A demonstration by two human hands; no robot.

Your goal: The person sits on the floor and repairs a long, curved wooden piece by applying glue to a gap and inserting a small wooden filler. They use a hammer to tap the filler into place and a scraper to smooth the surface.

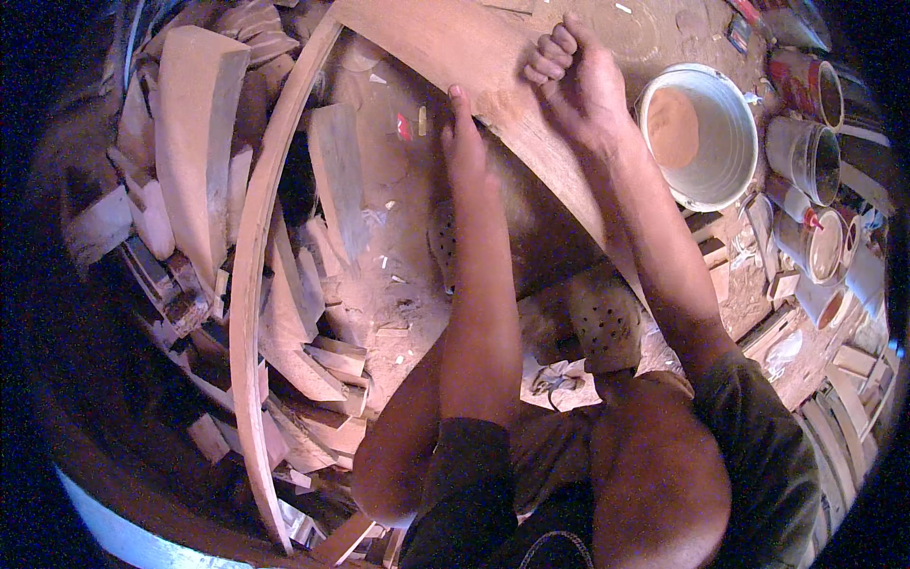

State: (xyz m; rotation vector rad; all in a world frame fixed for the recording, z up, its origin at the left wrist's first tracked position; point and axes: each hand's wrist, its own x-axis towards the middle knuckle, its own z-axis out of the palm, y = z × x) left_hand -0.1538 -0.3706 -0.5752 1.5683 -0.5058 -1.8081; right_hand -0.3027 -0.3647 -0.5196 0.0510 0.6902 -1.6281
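A broad wooden board (417, 33) runs diagonally from the top toward my legs, tapering downward. At its top left end it meets a long, curved wooden strip (258, 228) that arcs down the left side. My left hand (464, 137) is closed on the board's near edge, with one digit showing at the edge and the others partly hidden. My right hand (578, 85) is curled into a fist over the board's right edge; whatever it may hold is hidden. My forearms reach up from the lower edge, and perforated clogs (607, 332) show below the board.
Stacked wooden offcuts (197, 142) crowd the left. On the right stand a white bucket (725, 142) with tan material inside, several smaller tins and pails (806, 156), and more wood strips (848, 403). Scraps (389, 332) litter the dusty ground between my legs and the left pile.
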